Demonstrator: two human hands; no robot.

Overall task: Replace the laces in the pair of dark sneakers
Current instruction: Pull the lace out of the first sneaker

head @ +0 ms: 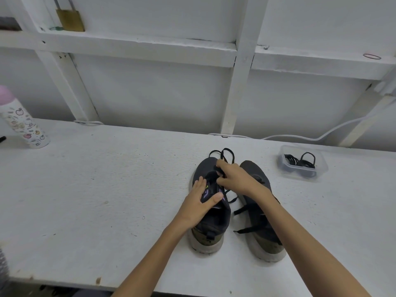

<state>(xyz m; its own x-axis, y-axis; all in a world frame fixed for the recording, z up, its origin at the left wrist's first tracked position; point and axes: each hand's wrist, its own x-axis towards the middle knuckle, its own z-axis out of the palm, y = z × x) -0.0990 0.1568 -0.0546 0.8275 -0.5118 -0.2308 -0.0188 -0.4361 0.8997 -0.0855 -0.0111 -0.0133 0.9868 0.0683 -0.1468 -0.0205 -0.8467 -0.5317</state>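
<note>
Two dark sneakers with pale soles stand side by side on the white table (107, 189), toes pointing away from me. My left hand (198, 202) rests on the left sneaker (211, 224), fingers on its side and thumb across the tongue. My right hand (233, 176) reaches over from the right and pinches the black lace (222, 154) at the left sneaker's upper eyelets; lace loops spill past the toe. The right sneaker (261, 230) lies partly under my right forearm, its loose black lace ends trailing into the gap between the shoes.
A clear plastic tub (302, 163) with black bands sits right of the shoes. A patterned bottle (23, 123) with a pink cap stands at far left. A white cable (300, 137) runs along the back wall. A brass padlock (69, 19) sits on the shelf above.
</note>
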